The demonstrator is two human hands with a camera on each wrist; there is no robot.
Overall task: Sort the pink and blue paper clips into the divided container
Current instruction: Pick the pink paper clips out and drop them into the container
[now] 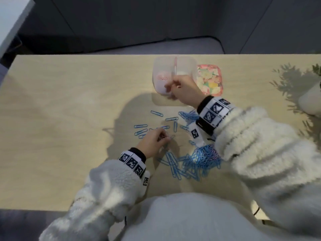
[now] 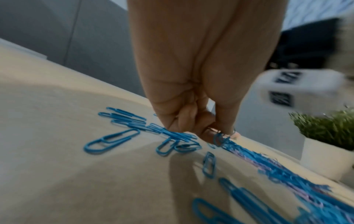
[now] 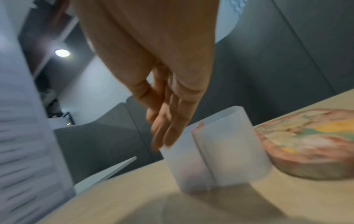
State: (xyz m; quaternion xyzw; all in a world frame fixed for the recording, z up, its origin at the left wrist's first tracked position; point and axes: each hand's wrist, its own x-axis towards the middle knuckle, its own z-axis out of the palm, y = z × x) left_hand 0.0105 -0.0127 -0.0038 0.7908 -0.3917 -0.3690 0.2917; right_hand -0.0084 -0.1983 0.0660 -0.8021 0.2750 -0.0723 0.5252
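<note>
A translucent divided container [image 1: 189,62] stands at the table's far side, with pink paper clips [image 1: 162,78] in its left compartment. My right hand [image 1: 171,86] hovers over the near rim; in the right wrist view the right hand [image 3: 162,136] has straight, relaxed fingers above the left compartment of the container [image 3: 235,145] and nothing shows in them. Blue paper clips [image 1: 194,162] lie scattered and heaped near me, with a few pink ones [image 1: 214,153] in the heap. My left hand [image 1: 165,138] is down among them, and the left hand [image 2: 216,133] pinches a blue clip [image 2: 220,139] in curled fingers.
A floral-patterned lid [image 1: 211,79] lies right of the container, also seen as the lid [image 3: 310,141]. A potted plant [image 1: 311,100] stands at the table's right edge. A white surface [image 1: 10,23] is at the far left, off the table.
</note>
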